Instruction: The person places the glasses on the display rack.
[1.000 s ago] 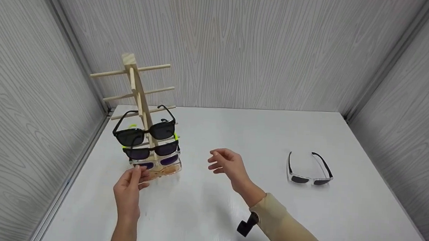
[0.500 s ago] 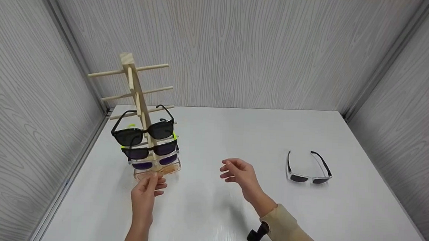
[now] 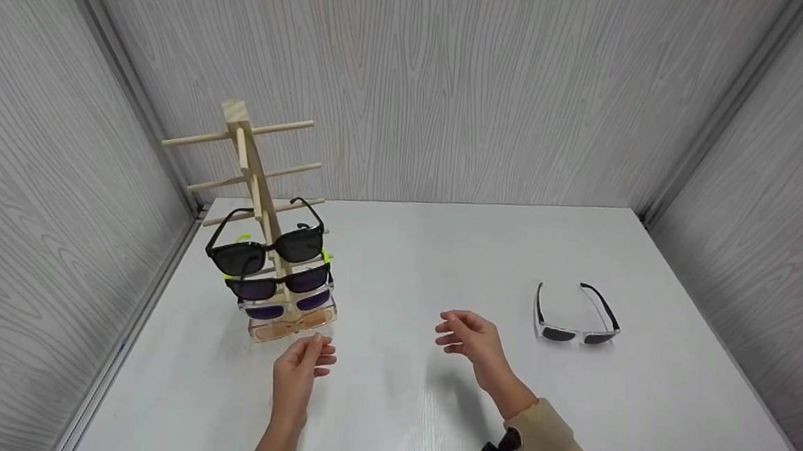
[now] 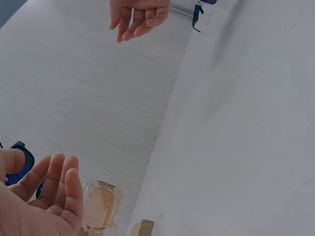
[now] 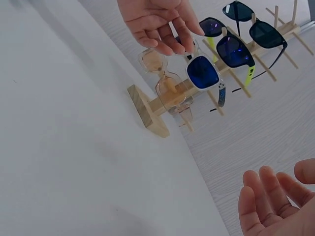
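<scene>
Your left hand (image 4: 39, 209) is at the left, palm showing, fingers loosely bent, thumb apart; just beyond its fingers you see peach-tinted glasses (image 4: 101, 209), and dark glasses (image 4: 23, 171) with a blue lens are partly hidden behind your thumb and fingers; beside the peach pair, a corner of a wooden block (image 4: 142, 228) shows; well apart to the right is your right hand (image 4: 147, 7), partly cut off; farther right are dark-armed glasses (image 4: 197, 17), also cut off; a white table (image 4: 246, 137) spreads near, a grained wall (image 4: 88, 88) stands far.

Left fingers (image 4: 74, 191), right fingers (image 5: 250, 204) loosely curled, apart.
</scene>
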Tool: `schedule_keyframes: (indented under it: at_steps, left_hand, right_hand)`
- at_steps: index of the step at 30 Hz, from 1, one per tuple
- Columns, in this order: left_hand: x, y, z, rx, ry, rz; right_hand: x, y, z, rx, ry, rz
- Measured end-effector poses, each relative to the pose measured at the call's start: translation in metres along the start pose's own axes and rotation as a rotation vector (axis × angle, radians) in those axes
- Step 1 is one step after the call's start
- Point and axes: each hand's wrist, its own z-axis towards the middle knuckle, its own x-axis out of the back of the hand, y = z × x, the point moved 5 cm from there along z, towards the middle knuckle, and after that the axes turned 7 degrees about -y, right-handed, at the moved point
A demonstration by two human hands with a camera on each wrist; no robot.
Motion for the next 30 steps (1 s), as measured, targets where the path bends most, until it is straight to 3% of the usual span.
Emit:
schedule_keyframes:
  at_steps: [8,18,27,30]
  left_hand:
    - [-0.018,-0.005,0.000,-0.010,-0.052,-0.001]
    - [-0.042,-0.007,0.000,-0.059,-0.144,-0.013]
    - [-0.060,-0.012,-0.002,-0.040,-0.199,-0.021]
    - [-0.067,-0.005,-0.008,-0.038,-0.218,-0.036]
  right_hand:
    - [0.008,-0.013,-0.015,0.004,0.063,0.008]
    - [0.043,0.015,-0.014,-0.032,0.152,-0.006]
    - [0.067,0.025,-0.023,-0.054,0.225,0.004]
    - [0.075,0.027,-0.027,-0.059,0.242,0.006]
